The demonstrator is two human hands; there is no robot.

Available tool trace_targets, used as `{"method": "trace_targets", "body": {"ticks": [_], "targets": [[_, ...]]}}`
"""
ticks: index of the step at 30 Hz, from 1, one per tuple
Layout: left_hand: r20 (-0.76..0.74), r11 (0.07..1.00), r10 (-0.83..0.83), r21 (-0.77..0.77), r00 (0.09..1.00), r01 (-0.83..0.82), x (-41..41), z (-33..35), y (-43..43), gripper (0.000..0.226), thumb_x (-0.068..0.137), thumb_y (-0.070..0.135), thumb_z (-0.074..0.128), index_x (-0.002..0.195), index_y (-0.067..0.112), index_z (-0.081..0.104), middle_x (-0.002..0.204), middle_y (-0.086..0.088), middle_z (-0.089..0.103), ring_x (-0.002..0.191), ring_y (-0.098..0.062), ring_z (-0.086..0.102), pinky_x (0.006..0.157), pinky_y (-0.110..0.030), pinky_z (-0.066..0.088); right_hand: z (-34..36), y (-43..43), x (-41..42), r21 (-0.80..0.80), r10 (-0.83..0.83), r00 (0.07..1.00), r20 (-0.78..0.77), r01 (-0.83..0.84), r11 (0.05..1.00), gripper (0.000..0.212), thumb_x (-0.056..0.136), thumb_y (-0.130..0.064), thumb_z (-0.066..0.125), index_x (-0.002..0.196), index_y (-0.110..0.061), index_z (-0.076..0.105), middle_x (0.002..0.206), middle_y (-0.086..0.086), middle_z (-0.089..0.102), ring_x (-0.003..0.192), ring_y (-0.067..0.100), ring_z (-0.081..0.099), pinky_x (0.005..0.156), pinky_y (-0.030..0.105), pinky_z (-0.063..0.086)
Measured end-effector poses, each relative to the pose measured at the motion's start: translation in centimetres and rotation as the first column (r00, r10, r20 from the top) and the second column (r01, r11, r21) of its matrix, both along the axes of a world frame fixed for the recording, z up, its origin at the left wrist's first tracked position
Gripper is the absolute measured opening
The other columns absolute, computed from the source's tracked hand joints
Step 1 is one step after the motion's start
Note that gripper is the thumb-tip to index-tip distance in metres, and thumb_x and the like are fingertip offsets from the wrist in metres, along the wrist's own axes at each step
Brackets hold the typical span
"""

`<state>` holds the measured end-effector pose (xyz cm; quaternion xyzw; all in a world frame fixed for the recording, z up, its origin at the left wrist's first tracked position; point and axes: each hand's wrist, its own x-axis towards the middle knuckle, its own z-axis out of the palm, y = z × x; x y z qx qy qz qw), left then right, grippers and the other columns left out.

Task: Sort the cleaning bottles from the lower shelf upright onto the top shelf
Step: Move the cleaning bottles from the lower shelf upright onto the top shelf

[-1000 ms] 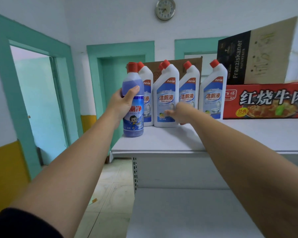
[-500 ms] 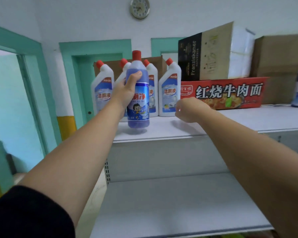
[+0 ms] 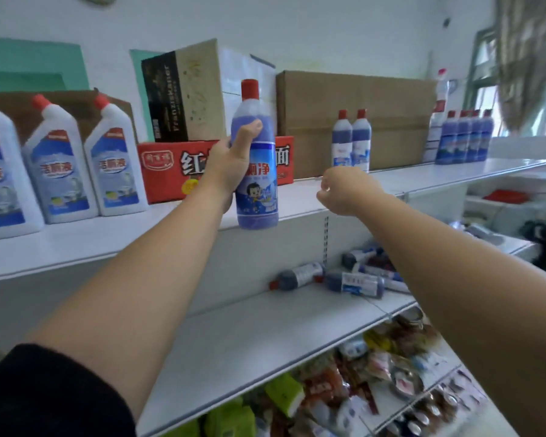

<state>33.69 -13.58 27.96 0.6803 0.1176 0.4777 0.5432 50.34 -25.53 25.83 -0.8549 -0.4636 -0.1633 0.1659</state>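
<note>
Rightward goes the blue bottle point(image 3: 259, 190), past the white bottles point(image 3: 60, 165) and now before the red box point(image 3: 161, 171). The left hand point(image 3: 227, 167) wraps its waist and keeps it upright (likely so it can be set straight down). It hangs at the top shelf's point(image 3: 423, 175) front edge, left of the right hand point(image 3: 344, 190), which is loosely curled and empty, near the matching blue pair point(image 3: 351, 140).
</note>
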Motion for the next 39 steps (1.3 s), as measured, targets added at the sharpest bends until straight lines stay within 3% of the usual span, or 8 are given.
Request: {"method": "trace_targets", "body": {"ticks": [3, 7, 10, 15, 23, 28, 33, 39], "targets": [[-0.032, 0.997, -0.081, 0.011, 0.996, 0.081, 5.6, -0.7, -2.8, 0.039, 0.088, 0.051, 0.063, 0.097, 0.013, 0.066, 0.081, -0.003, 0.072, 0.074, -0.018, 0.071, 0.076, -0.036, 0.059, -0.7, -4.1, 4.1, -0.007, -0.083, 0.997, 0.002, 0.083, 0.997, 0.031, 0.094, -0.035, 0.051, 0.115, -0.015, 0.064, 0.110, 0.009, 0.065, 0.091, 0.028, 0.057, 0.076, 0.036, 0.049], [-0.042, 0.986, -0.165, 0.007, 0.985, 0.166, 12.0, -1.1, -6.4, 0.047, 0.076, 0.055, 0.064, 0.098, 0.013, 0.067, 0.081, -0.003, 0.074, 0.073, -0.017, 0.072, 0.070, -0.032, 0.060, -1.2, -9.1, 8.6, -0.015, -0.153, 0.988, -0.028, 0.152, 0.988, 0.031, 0.094, -0.036, 0.053, 0.114, -0.015, 0.065, 0.107, 0.007, 0.066, 0.094, 0.027, 0.061, 0.085, 0.041, 0.054], [-0.046, 0.970, -0.241, 0.000, 0.969, 0.241, 16.6, -1.4, -8.5, 0.050, 0.077, 0.054, 0.068, 0.101, 0.010, 0.069, 0.088, -0.008, 0.076, 0.077, -0.022, 0.073, 0.078, -0.040, 0.061, -1.3, -12.5, 12.0, -0.023, -0.220, 0.974, -0.052, 0.219, 0.975, 0.031, 0.095, -0.036, 0.055, 0.113, -0.014, 0.065, 0.103, 0.007, 0.067, 0.091, 0.026, 0.062, 0.084, 0.040, 0.054], [-0.034, 0.937, -0.348, -0.045, 0.937, 0.346, 24.8, -1.7, -11.4, 0.023, 0.094, 0.040, 0.064, 0.088, 0.018, 0.065, 0.069, 0.004, 0.071, 0.066, -0.014, 0.069, 0.071, -0.032, 0.057, -1.8, -17.0, 17.7, -0.030, -0.343, 0.938, -0.054, 0.342, 0.939, 0.027, 0.094, -0.033, 0.056, 0.106, -0.011, 0.068, 0.096, 0.008, 0.068, 0.086, 0.025, 0.064, 0.077, 0.038, 0.055], [-0.094, 0.884, -0.468, -0.046, 0.879, 0.466, 38.7, -1.8, -14.3, 0.032, 0.093, 0.045, 0.064, 0.100, 0.014, 0.068, 0.086, -0.004, 0.074, 0.072, -0.015, 0.071, 0.067, -0.028, 0.059, -2.0, -21.5, 27.8, -0.054, -0.507, 0.860, -0.050, 0.504, 0.862, 0.024, 0.092, -0.036, 0.057, 0.087, -0.014, 0.066, 0.079, 0.001, 0.065, 0.077, 0.021, 0.064, 0.077, 0.043, 0.060], [-0.091, 0.867, -0.499, -0.034, 0.862, 0.498, 47.5, -1.2, -14.7, 0.045, 0.091, 0.050, 0.066, 0.111, 0.009, 0.067, 0.099, -0.012, 0.076, 0.085, -0.025, 0.074, 0.080, -0.038, 0.062, -1.0, -22.6, 35.3, -0.063, -0.545, 0.838, -0.032, 0.543, 0.837, 0.022, 0.095, -0.037, 0.056, 0.088, -0.018, 0.065, 0.081, 0.000, 0.064, 0.079, 0.019, 0.063, 0.076, 0.038, 0.059], [-0.060, 0.866, -0.501, -0.058, 0.864, 0.498, 55.5, -0.9, -14.9, 0.048, 0.089, 0.051, 0.067, 0.114, 0.009, 0.066, 0.105, -0.015, 0.075, 0.095, -0.031, 0.074, 0.085, -0.044, 0.062, -1.8, -23.2, 42.2, -0.045, -0.546, 0.837, -0.026, 0.545, 0.837, 0.020, 0.098, -0.035, 0.055, 0.081, -0.025, 0.051, 0.078, -0.003, 0.059, 0.076, 0.016, 0.060, 0.067, 0.031, 0.051], [-0.089, 0.891, -0.454, -0.063, 0.886, 0.450, 64.0, -1.5, -16.3, 0.040, 0.089, 0.052, 0.067, 0.103, 0.014, 0.065, 0.102, -0.012, 0.075, 0.089, -0.026, 0.075, 0.084, -0.040, 0.062, -2.7, -25.0, 51.2, -0.074, -0.568, 0.820, -0.061, 0.564, 0.822, 0.026, 0.096, -0.035, 0.054, 0.096, -0.013, 0.068, 0.087, 0.003, 0.067, 0.080, 0.020, 0.065, 0.060, 0.029, 0.050]]}}
